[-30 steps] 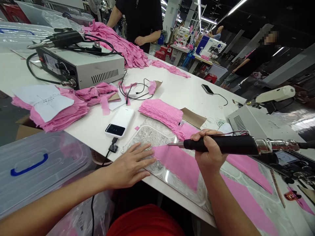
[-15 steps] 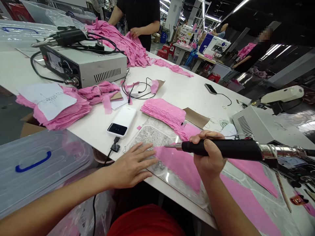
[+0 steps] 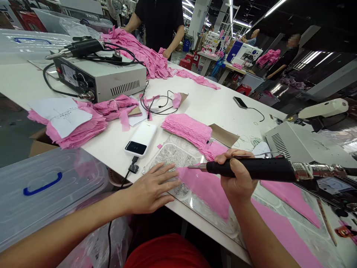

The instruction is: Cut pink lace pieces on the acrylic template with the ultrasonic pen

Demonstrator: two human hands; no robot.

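My right hand (image 3: 238, 173) grips a black-handled ultrasonic handpiece (image 3: 253, 169) with a metal tip, held level and pointing left. Its tip is over the left part of a pink fabric piece (image 3: 209, 191); whether it touches cannot be made out. That fabric lies on a clear patterned plate (image 3: 173, 154). My left hand (image 3: 153, 188) rests flat with fingers spread, fingertips at the fabric's left end. Beyond the plate sits a stack of pink lace-like fabric (image 3: 186, 128). More pink pieces (image 3: 290, 199) lie under my right forearm and to its right.
A white power bank (image 3: 141, 139) with a cable stands left of the plate. Behind it are a grey generator box (image 3: 119, 78) and pink bundles (image 3: 75, 126). A second generator (image 3: 306, 141) stands at right. A lidded plastic bin (image 3: 52, 193) is at lower left. Across the table, a person (image 3: 160, 26) handles pink fabric.
The view has shifted slightly. My hands and the handpiece keep nearly the same place over the fabric. The person across the table has lowered one hand beside the pink pile.
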